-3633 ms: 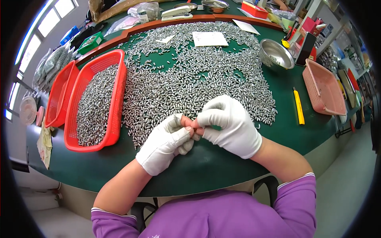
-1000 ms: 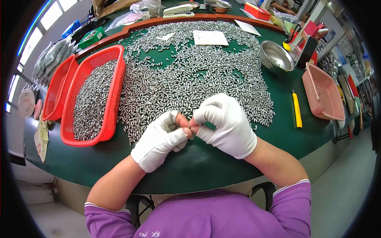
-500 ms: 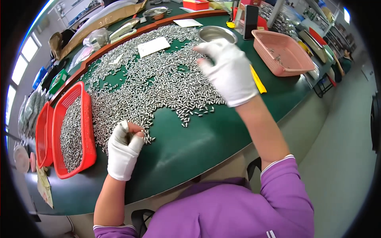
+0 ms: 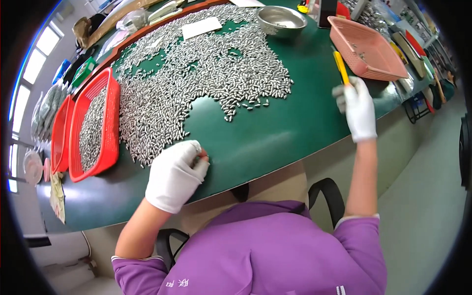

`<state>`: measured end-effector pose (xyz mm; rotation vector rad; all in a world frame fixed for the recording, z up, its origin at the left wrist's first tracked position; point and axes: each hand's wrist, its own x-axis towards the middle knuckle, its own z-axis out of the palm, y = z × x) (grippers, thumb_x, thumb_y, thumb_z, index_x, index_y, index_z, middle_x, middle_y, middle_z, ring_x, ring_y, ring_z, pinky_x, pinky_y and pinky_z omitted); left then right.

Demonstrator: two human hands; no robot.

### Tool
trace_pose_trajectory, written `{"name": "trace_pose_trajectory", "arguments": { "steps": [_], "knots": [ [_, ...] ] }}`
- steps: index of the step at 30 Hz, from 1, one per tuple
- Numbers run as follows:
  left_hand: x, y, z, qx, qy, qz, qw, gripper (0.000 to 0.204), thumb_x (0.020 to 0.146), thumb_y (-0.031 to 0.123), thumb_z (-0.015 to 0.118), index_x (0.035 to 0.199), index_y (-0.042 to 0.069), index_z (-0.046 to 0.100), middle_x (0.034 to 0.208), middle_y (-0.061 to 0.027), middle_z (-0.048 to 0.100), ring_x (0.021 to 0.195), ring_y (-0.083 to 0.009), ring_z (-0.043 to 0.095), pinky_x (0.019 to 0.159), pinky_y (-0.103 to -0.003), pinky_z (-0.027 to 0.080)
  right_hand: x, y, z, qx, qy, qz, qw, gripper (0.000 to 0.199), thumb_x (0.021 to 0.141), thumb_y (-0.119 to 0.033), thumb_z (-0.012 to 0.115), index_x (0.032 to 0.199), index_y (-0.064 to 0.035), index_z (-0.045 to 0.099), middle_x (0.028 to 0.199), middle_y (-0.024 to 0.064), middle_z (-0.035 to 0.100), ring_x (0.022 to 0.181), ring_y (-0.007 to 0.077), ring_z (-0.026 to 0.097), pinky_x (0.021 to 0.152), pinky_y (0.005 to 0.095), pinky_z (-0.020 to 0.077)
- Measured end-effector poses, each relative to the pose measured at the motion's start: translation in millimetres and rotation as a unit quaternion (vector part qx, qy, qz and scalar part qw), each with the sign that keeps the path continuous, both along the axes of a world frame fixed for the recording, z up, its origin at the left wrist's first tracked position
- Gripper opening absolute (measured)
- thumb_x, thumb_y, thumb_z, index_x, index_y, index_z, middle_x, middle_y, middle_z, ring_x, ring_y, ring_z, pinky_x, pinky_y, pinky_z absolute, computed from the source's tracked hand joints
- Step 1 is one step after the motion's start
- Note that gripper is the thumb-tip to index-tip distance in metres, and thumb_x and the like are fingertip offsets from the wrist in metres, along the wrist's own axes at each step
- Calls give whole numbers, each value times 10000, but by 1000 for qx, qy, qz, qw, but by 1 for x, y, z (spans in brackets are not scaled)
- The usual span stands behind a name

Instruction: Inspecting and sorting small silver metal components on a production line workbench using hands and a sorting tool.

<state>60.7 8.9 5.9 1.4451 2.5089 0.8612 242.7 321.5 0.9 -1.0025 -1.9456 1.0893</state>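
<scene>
My right hand (image 4: 358, 105), in a white glove, is at the table's right edge. Its fingers close around the lower end of a slim yellow stick-like tool (image 4: 340, 66), whose exact kind I cannot make out. Near the front edge is my left hand (image 4: 176, 172), gloved with bare fingertips. Its thumb and fingers are curled together, and whatever may be between them is hidden. Beyond it, a broad layer of small silvery bullet-shaped metal pieces (image 4: 216, 73) covers much of the green table (image 4: 255, 140). A white paper card (image 4: 201, 28) lies on the pieces.
At left stands a red basket (image 4: 114, 123) holding more metal pieces (image 4: 93, 132), with another red basket (image 4: 60, 142) beside it. A steel bowl (image 4: 281, 20) is at the back, near a pink basket (image 4: 383, 73) with a few pieces. A wooden rim (image 4: 130, 42) bounds the far side.
My right hand has left the area by the steel bowl, moved right and nearer, and taken hold of the yellow tool. My left hand has shifted right, off the metal pieces. The view has tilted down.
</scene>
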Motion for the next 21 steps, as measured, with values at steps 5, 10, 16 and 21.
{"name": "trace_pose_trajectory", "arguments": {
  "steps": [5,10,16,21],
  "knots": [
    [23,-2,-2,-14,22,56,998,93,773,27,696,819,20,616,651,-71,556,554,-135,514,543,-272,431,41,-102,4,-110,-10,275,955,501,954,-204,567,1390,-10,415,1099,58,594,802,80,544,803,225,468],
    [29,-3,-3,-22,-24,83,996,96,794,34,693,865,20,630,671,-31,537,572,-83,474,545,-245,408,36,-150,-3,22,-137,364,921,595,883,-129,565,1452,-167,395,896,206,656,725,356,646,691,395,536],
    [31,-6,-10,19,-33,70,997,92,799,-8,673,877,25,636,689,-1,515,576,-61,430,543,-224,386,20,-173,-12,194,-145,368,898,589,848,-96,555,1424,-168,456,554,74,524,448,234,541,431,373,474],
    [31,-5,-10,17,-30,75,997,87,793,-27,667,840,29,620,703,6,530,587,-54,443,549,-220,393,15,-181,-11,218,-172,359,891,585,848,-122,562,1423,-132,453,556,60,532,455,219,552,428,365,474]
  ]
}}
